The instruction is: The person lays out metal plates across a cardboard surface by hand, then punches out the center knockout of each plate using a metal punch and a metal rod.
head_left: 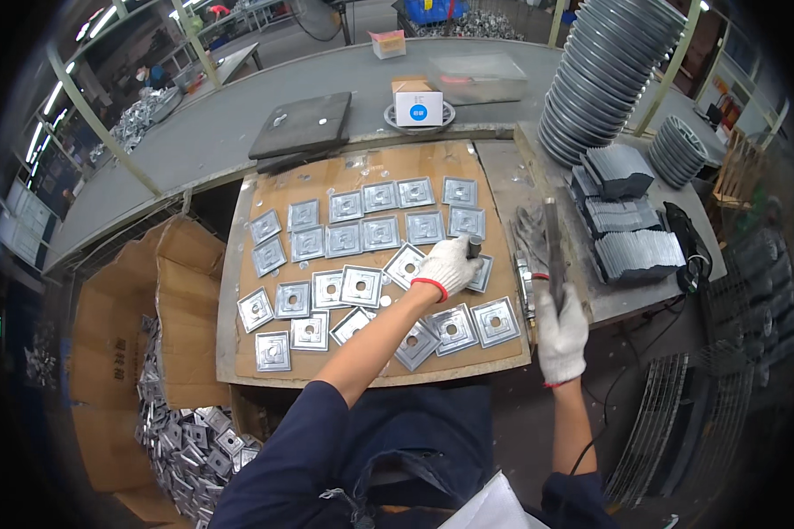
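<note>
A gloved left hand [450, 267] grasped a short dark cylinder [475, 249] among square metal plates [380, 233], spread over a cardboard-covered bench [432, 160] apparently for easy reach, while the right hand [563, 339] gripped a dark bar [552, 251].

Twenty-four laid-out plates [380, 233], two gloved hands [447, 264], two ring stacks [604, 84]

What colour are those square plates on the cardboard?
Silvery grey; the plates show best in the head view.
</note>
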`<action>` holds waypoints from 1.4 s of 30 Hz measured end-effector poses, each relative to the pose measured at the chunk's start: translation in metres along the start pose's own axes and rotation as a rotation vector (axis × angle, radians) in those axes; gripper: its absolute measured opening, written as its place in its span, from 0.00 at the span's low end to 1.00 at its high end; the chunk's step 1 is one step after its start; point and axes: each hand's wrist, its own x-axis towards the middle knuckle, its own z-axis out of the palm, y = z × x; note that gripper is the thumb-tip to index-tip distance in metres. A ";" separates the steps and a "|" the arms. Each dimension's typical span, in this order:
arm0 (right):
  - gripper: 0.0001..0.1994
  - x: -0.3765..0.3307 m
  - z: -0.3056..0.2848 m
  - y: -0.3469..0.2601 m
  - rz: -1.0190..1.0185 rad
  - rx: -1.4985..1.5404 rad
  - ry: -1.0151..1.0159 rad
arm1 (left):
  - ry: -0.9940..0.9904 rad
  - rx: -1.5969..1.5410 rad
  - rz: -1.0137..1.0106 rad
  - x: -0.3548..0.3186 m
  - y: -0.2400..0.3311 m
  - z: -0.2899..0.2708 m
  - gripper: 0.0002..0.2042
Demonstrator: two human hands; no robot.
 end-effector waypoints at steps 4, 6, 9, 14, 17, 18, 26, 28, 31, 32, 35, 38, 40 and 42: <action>0.27 -0.034 0.024 0.043 0.341 -0.431 -0.330 | -0.081 -0.191 0.030 -0.023 0.024 -0.026 0.16; 0.24 -0.042 0.033 0.065 0.361 -0.437 -0.393 | -0.062 -0.032 0.117 -0.033 0.019 -0.033 0.16; 0.22 -0.043 0.037 0.044 0.259 -0.274 -0.299 | -0.077 -0.162 -0.037 -0.043 0.003 -0.046 0.16; 0.21 -0.026 0.045 0.009 0.266 -0.387 -0.362 | -0.101 -0.343 -0.065 -0.046 0.009 -0.068 0.16; 0.21 -0.014 0.054 0.027 0.208 -0.436 -0.472 | -0.123 -0.232 -0.008 -0.053 0.011 -0.077 0.17; 0.21 -0.015 0.056 0.028 0.202 -0.393 -0.432 | -0.149 -0.206 -0.007 -0.054 0.009 -0.077 0.17; 0.21 -0.048 0.059 0.039 0.263 -0.411 -0.541 | -0.065 -0.406 -0.051 -0.064 0.000 -0.082 0.17; 0.21 -0.056 0.054 0.039 0.281 -0.404 -0.570 | -0.023 -0.540 -0.079 -0.069 0.006 -0.081 0.17; 0.21 -0.074 0.048 0.036 0.290 -0.275 -0.449 | 0.031 -0.463 -0.080 -0.053 0.010 -0.086 0.14; 0.21 -0.074 0.045 0.034 0.293 -0.272 -0.453 | 0.068 -0.442 -0.100 -0.050 0.009 -0.087 0.15; 0.21 -0.074 0.036 0.035 0.410 -0.206 -0.478 | 0.141 -0.488 -0.104 -0.028 -0.002 -0.087 0.16; 0.23 -0.081 0.039 0.058 0.429 -0.225 -0.484 | 0.217 -0.313 -0.081 -0.005 -0.010 -0.091 0.19; 0.23 -0.083 0.040 0.066 0.442 -0.210 -0.480 | 0.217 -0.343 -0.077 0.020 -0.021 -0.083 0.19; 0.23 -0.080 0.040 0.067 0.443 -0.190 -0.483 | 0.229 -0.368 -0.076 0.043 -0.026 -0.081 0.19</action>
